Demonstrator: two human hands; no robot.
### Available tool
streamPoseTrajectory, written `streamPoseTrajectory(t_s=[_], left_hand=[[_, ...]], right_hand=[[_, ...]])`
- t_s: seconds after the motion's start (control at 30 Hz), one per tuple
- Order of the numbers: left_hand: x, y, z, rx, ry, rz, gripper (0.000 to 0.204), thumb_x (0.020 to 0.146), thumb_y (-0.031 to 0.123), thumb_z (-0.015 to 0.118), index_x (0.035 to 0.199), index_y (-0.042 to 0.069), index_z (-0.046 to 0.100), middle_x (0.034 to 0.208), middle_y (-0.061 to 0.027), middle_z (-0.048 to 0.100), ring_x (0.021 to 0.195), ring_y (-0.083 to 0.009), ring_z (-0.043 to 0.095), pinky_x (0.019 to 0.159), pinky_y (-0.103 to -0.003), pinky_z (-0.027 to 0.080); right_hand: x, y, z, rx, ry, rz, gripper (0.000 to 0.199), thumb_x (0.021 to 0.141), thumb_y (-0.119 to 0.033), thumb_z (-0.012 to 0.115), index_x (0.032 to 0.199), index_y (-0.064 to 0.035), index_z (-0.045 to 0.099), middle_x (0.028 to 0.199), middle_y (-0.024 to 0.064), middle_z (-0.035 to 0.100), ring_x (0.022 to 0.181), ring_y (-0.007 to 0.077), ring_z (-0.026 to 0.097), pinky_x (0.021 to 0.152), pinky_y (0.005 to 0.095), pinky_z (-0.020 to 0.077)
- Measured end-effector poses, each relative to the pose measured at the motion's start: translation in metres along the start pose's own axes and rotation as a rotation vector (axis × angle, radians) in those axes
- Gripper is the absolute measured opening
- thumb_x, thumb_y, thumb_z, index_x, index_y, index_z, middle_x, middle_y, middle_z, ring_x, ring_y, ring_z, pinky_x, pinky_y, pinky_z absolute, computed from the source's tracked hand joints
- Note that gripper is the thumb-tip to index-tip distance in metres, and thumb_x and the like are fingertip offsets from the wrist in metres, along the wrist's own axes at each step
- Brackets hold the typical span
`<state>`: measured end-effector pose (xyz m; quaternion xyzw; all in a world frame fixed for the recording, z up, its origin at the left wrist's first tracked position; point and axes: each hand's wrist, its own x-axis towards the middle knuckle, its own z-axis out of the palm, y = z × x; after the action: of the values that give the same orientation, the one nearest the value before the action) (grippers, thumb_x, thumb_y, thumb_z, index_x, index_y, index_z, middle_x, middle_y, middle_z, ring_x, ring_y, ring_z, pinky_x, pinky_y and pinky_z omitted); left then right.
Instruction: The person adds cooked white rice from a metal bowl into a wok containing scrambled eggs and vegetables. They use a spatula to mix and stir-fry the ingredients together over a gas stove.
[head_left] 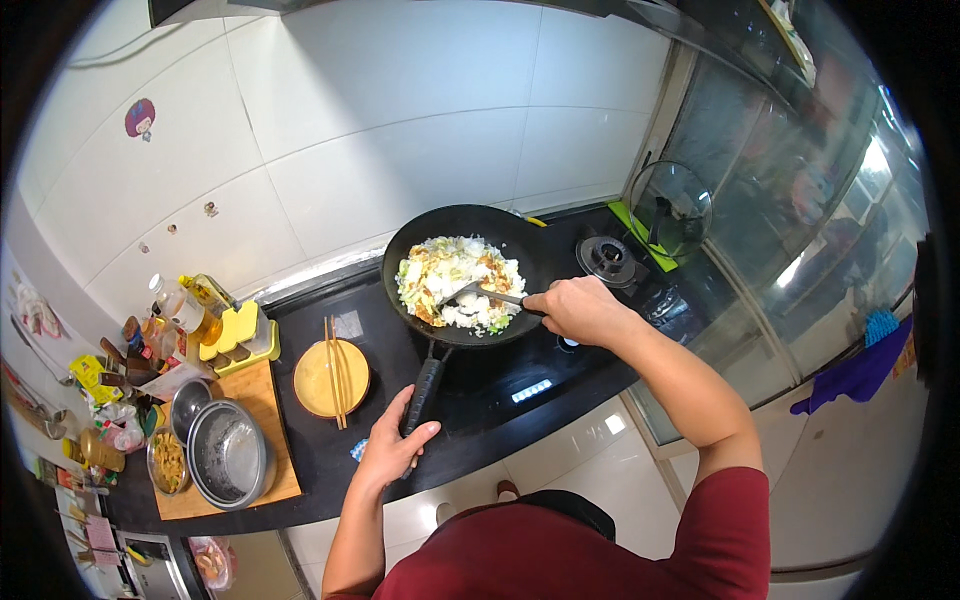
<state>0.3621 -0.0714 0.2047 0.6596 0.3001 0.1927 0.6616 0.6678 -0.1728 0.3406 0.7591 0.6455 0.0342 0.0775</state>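
Observation:
A black wok point(465, 215) sits over the stove, holding rice mixed with egg and green bits point(450, 265). My left hand point(390, 445) is closed around the lower end of the wok's long dark handle point(427, 385), thumb lying across it. In my right hand point(580, 310) is the dark handle of a spatula point(505, 297); its blade is partly buried in the rice. Left of the wok, a yellow bowl point(310, 378) stands with a pair of chopsticks point(335, 370) laid across it.
At left, a wooden board point(282, 475) carries a metal pot point(268, 460) and bowls. Seasoning boxes point(235, 325) and an oil bottle point(185, 305) stand behind. Right of the wok are a second burner point(607, 258) and a glass lid point(672, 200) near the glass door.

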Motion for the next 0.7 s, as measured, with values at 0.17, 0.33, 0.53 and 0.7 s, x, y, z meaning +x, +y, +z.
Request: streamPoseTrajectory(t_s=[0.17,0.33,0.53,0.7], left_hand=[[-0.001,0.000,0.001,0.024,0.001,0.009,0.077,0.085,0.022,0.076,0.147,0.000,0.036,0.094,-0.0072,0.061,0.060,-0.0090,0.052,0.048,-0.024,0.044],[-0.001,0.005,-0.001,0.037,0.002,-0.005,0.077,0.085,0.022,0.076,0.147,-0.001,0.037,0.094,-0.0071,0.061,0.060,-0.0092,0.052,0.049,-0.024,0.044],[0.000,0.001,-0.001,0.031,-0.004,0.001,0.077,0.086,0.022,0.076,0.147,-0.001,0.036,0.092,-0.0068,0.061,0.061,-0.0088,0.052,0.049,-0.024,0.044],[0.001,-0.001,-0.001,0.024,0.003,-0.011,0.077,0.086,0.022,0.076,0.147,0.000,0.036,0.091,-0.0064,0.061,0.060,-0.0086,0.052,0.048,-0.024,0.043]], right_hand=[[-0.005,0.013,-0.012,0.103,0.041,0.038,0.037,0.084,-0.019,0.065,0.121,-0.0192,0.067,0.088,0.0150,0.067,0.085,0.0318,0.068,0.073,0.0439,0.0541],[-0.032,0.019,-0.039,0.032,0.139,0.017,0.036,0.086,-0.024,0.066,0.122,-0.0223,0.066,0.085,0.0119,0.065,0.079,0.0313,0.067,0.067,0.0427,0.0534],[-0.021,0.009,-0.020,0.042,0.046,-0.040,0.030,0.084,-0.016,0.061,0.112,-0.0183,0.070,0.082,0.0126,0.070,0.078,0.0317,0.070,0.068,0.0436,0.0553],[-0.003,0.004,-0.005,0.033,0.023,-0.067,0.031,0.084,-0.015,0.061,0.113,-0.0182,0.069,0.079,0.0130,0.070,0.078,0.0323,0.070,0.069,0.0444,0.0553]])
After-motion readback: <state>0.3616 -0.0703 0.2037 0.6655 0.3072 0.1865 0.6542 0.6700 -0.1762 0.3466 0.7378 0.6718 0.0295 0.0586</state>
